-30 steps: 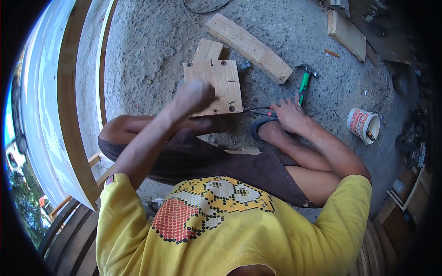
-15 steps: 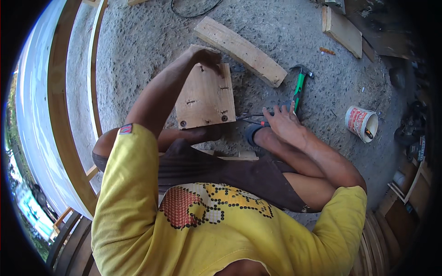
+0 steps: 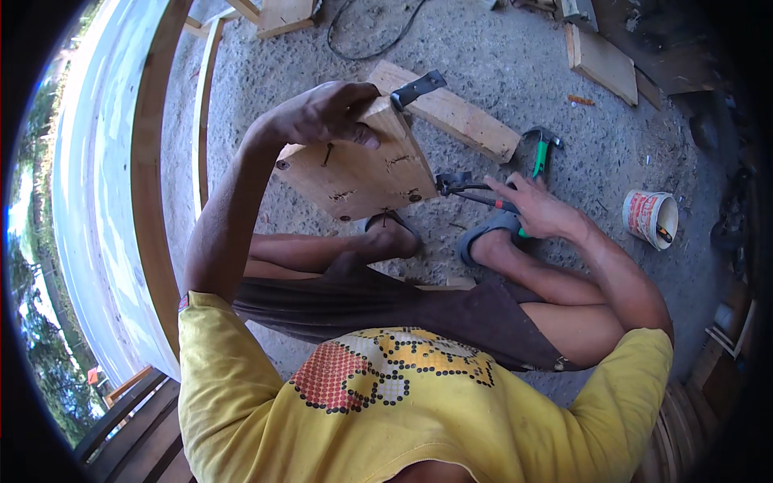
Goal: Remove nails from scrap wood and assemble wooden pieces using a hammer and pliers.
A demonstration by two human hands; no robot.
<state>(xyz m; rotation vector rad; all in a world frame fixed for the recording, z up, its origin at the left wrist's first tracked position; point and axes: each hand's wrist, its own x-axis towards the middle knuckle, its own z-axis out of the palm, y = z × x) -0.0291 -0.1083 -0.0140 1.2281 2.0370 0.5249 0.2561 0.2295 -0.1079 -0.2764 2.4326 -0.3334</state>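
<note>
My left hand [image 3: 322, 117] grips the upper edge of a square wooden board [image 3: 346, 181], which is lifted and tilted, with nails and washer-like discs in its face. A dark metal piece [image 3: 417, 88] shows at its upper corner; whether it is attached is unclear. My right hand [image 3: 541, 210] has its fingers spread over pincers [image 3: 453, 183] with black and red handles, whose head lies beside the board's lower corner; whether it touches them is unclear. A green-handled hammer [image 3: 541, 157] lies just beyond that hand, partly hidden.
A plank [image 3: 479, 129] lies behind the board. A white bucket [image 3: 636, 216] holding a tool stands at the right. A black cable [image 3: 362, 52] and offcuts [image 3: 600, 64] lie farther back on the rough floor. A wooden frame [image 3: 153, 121] stands along the left, and my crossed legs are below the board.
My left hand went from over the board's middle to its upper edge and has raised and tilted it, exposing the metal piece. My right hand has shifted slightly, fingers still spread.
</note>
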